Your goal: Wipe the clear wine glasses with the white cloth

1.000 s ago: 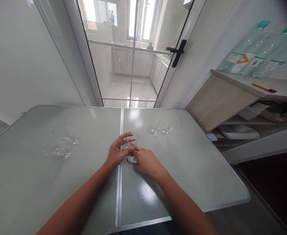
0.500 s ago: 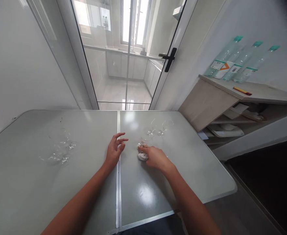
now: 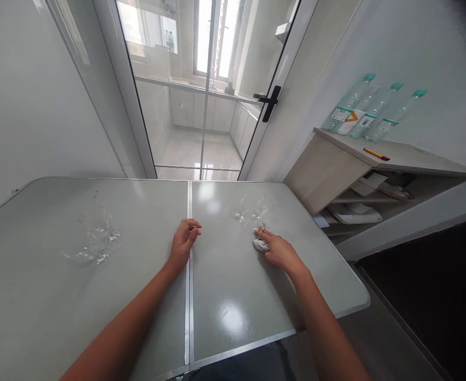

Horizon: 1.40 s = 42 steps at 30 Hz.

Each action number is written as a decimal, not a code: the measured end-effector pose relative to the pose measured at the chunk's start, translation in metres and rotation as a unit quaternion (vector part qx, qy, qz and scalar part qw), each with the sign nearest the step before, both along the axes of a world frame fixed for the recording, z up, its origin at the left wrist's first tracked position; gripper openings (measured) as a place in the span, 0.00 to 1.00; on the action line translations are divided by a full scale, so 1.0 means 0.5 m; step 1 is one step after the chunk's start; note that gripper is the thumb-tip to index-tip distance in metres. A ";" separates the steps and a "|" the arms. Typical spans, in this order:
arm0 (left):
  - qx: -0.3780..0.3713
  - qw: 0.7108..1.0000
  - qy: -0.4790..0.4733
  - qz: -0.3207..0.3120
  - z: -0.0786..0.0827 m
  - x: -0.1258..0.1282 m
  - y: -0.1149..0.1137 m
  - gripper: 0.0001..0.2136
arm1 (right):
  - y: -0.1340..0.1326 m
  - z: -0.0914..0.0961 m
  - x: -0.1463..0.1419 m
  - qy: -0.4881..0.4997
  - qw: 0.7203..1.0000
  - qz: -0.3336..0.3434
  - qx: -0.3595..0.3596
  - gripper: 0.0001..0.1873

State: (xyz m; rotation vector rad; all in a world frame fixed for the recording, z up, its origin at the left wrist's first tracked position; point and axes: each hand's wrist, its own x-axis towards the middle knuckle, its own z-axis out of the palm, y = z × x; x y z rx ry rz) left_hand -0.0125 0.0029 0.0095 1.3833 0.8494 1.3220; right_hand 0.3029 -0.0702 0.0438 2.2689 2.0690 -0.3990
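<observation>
My right hand [image 3: 283,253] is closed low around a clear wine glass [image 3: 259,230], with its fingers at the foot. A bunched white cloth [image 3: 261,245] is tucked under the same fingers. The bowl of this glass is hard to make out. Just beyond stand two more clear glasses, one wine glass [image 3: 240,216] to the left and another glass [image 3: 256,216] close to the held one. By the table's metal seam, my left hand [image 3: 183,241] hovers or rests with loosely curled fingers and nothing in it.
More clear stemmed glasses [image 3: 101,257] stand on the left of the pale table [image 3: 145,317]. Several plastic bottles [image 3: 387,124] and a yellow-red stick-like item [image 3: 376,154] sit on the wooden cabinet [image 3: 336,156] at right. A glass door [image 3: 201,132] is behind the table.
My right hand has moved right with the glass and cloth, towards the other two glasses. The fingers of my left hand have curled in. The view has shifted slightly.
</observation>
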 end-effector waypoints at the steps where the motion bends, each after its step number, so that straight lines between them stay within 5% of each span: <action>1: -0.015 1.000 -0.016 -0.016 0.000 -0.002 0.001 0.17 | 0.001 -0.001 0.004 -0.001 1.000 -0.004 0.001 0.50; 8: -0.169 0.925 -0.152 -0.305 -0.008 -0.039 0.018 0.35 | 0.006 -0.009 0.010 -0.001 1.000 -0.014 0.009 0.49; 14: -0.171 0.889 -0.133 -0.402 0.000 -0.042 0.016 0.38 | 0.000 -0.013 0.009 0.000 1.000 -0.028 0.013 0.47; 19: -0.182 0.880 -0.110 -0.424 0.005 -0.041 0.012 0.39 | 0.003 -0.010 0.009 -0.008 1.000 -0.025 0.015 0.45; 24: -0.200 0.886 -0.140 -0.393 -0.012 -0.039 0.015 0.37 | -0.029 0.002 -0.014 -0.041 0.997 -0.063 0.021 0.43; 28: -0.233 0.913 -0.204 -0.267 -0.016 -0.028 0.025 0.31 | -0.083 -0.011 -0.095 0.002 0.982 -0.107 0.158 0.24; 32: -0.253 0.906 -0.313 -0.131 -0.016 -0.032 0.044 0.27 | -0.102 -0.003 -0.229 0.160 0.966 0.019 0.202 0.26; 35: -0.245 0.895 -0.365 -0.074 -0.020 -0.043 0.053 0.26 | -0.087 0.044 -0.346 0.208 0.953 0.154 0.158 0.30; 38: -0.237 0.897 -0.368 -0.060 -0.026 -0.048 0.056 0.26 | -0.057 0.105 -0.469 0.219 0.927 0.283 0.111 0.34; 42: -0.240 0.898 -0.364 -0.063 -0.028 -0.048 0.054 0.26 | 0.008 0.145 -0.616 0.184 0.892 0.384 0.154 0.41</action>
